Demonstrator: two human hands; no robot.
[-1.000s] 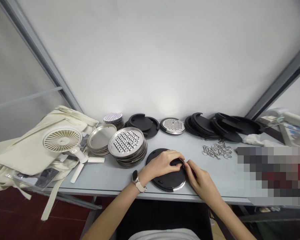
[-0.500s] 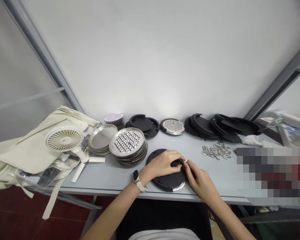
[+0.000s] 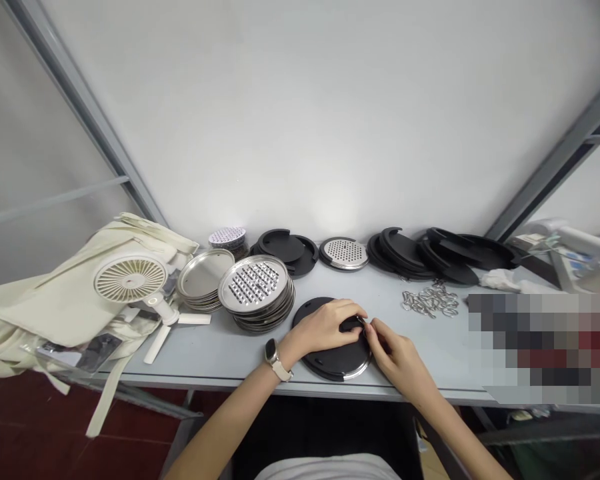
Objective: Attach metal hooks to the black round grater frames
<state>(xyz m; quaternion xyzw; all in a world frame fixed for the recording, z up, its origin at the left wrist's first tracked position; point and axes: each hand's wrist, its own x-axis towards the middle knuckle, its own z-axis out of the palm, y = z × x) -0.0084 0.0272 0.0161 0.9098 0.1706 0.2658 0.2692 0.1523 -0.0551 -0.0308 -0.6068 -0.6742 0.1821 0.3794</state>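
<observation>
A round black disc [image 3: 330, 360] with a silver rim section lies near the table's front edge. My left hand [image 3: 330, 327], with a watch on the wrist, rests on its upper part, fingers curled round the disc's edge. At the disc's right edge my right hand [image 3: 393, 350] pinches a small metal piece, seemingly a ring or clip, against the left fingertips; it is mostly hidden. Behind to the right lies a pile of metal clips [image 3: 430, 300]. A stack of round metal graters [image 3: 255, 287] stands to the left of the disc.
Plain metal discs [image 3: 205, 275] and a white fan [image 3: 130, 280] beside a cream bag [image 3: 75, 293] are at the left. Along the wall lie black holders [image 3: 405, 253] and a fine-holed grater [image 3: 346, 253]. A blurred patch covers the right side.
Both hands keep nearly the same grip at the disc's edge. The small metal piece between the fingertips shows less than before. The view has shifted slightly.
</observation>
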